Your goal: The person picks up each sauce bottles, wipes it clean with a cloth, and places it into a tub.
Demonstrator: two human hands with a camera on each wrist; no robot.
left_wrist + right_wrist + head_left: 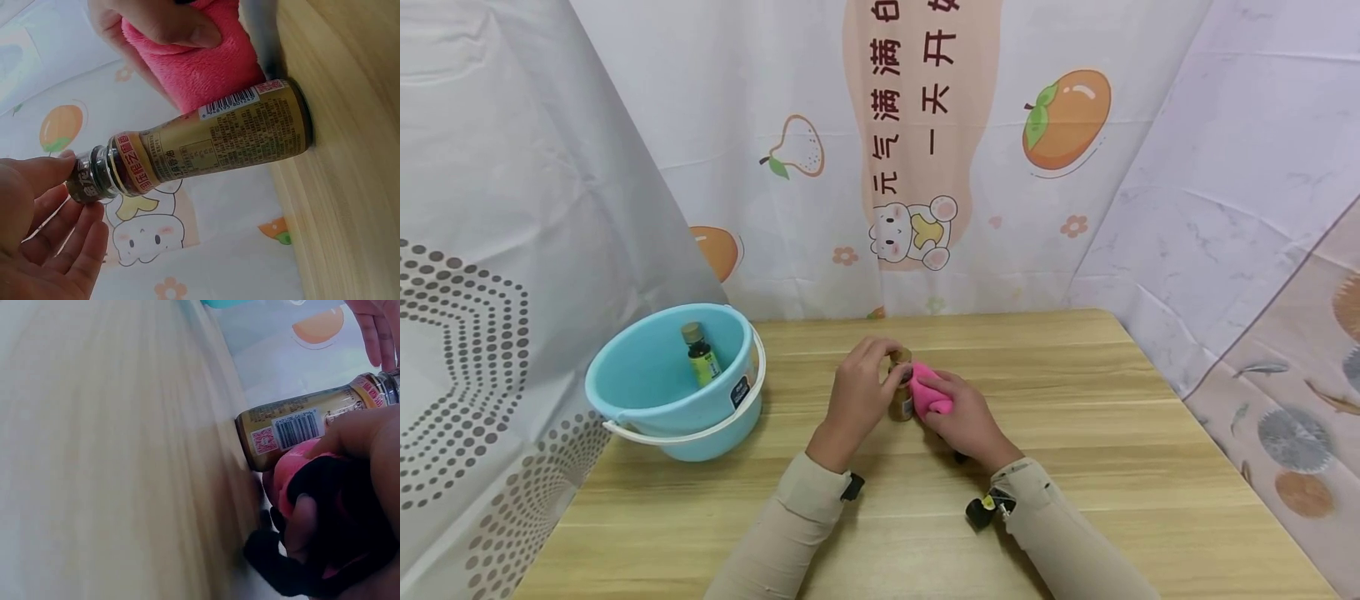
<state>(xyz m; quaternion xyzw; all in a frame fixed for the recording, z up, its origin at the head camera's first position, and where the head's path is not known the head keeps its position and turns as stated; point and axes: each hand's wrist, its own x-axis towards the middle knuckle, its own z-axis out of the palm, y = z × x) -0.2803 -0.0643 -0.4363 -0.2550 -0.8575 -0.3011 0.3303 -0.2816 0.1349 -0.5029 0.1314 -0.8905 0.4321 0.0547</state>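
Observation:
A glass bottle [901, 407] with a gold label stands upright on the wooden table, in front of the person. My left hand [859, 390] pinches its cap [84, 178] between thumb and fingers. Bunched in my right hand [972, 422] is a pink plush cloth [194, 72], which touches the bottle's right side. The right wrist view shows the barcode and red square code on the bottle [300, 430] beside the cloth. Part of the cloth is hidden there by fingers and a black strap [281, 565].
On the table's left stands a light blue bucket [700, 446] with a white handle. Inside it leans a dark bottle [703, 362] with a green-yellow label. Printed curtains [775, 67] hang behind and at both sides of the wooden table [1097, 417].

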